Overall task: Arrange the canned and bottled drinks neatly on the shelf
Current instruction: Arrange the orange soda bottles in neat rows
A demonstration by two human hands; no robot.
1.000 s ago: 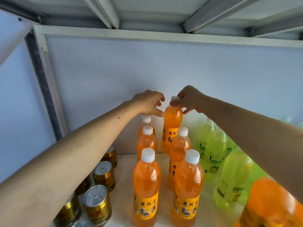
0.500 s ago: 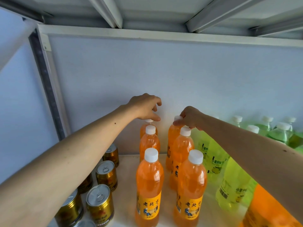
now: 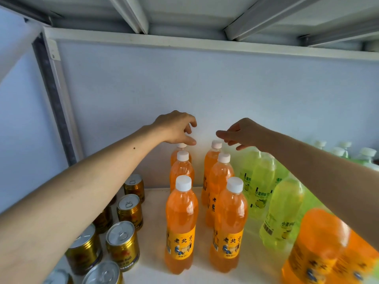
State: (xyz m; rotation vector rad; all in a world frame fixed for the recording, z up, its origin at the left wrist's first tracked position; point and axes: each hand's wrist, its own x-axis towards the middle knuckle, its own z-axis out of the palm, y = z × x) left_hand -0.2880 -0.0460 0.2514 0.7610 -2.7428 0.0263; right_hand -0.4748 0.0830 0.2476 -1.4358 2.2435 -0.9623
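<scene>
Orange soda bottles with white caps stand on the white shelf point(image 3: 153, 226) in two columns of three. My left hand point(image 3: 176, 128) hovers over the back-left orange bottle point(image 3: 180, 155), fingers loosely curled, thumb just above its cap. My right hand point(image 3: 244, 133) is just right of the cap of the back-right orange bottle point(image 3: 212, 162), fingers relaxed and holding nothing. The two front orange bottles point(image 3: 181, 224) stand nearest me.
Several gold cans point(image 3: 129, 210) stand at the left near the shelf's metal post point(image 3: 55, 103). Yellow-green bottles point(image 3: 262, 181) fill the right side. Two blurred orange bottles point(image 3: 320, 244) are close at the bottom right. The upper shelf's underside hangs low overhead.
My right hand lowered the raised orange bottle to the back of the right column and let go of its cap. My left hand stayed over the back-left bottle.
</scene>
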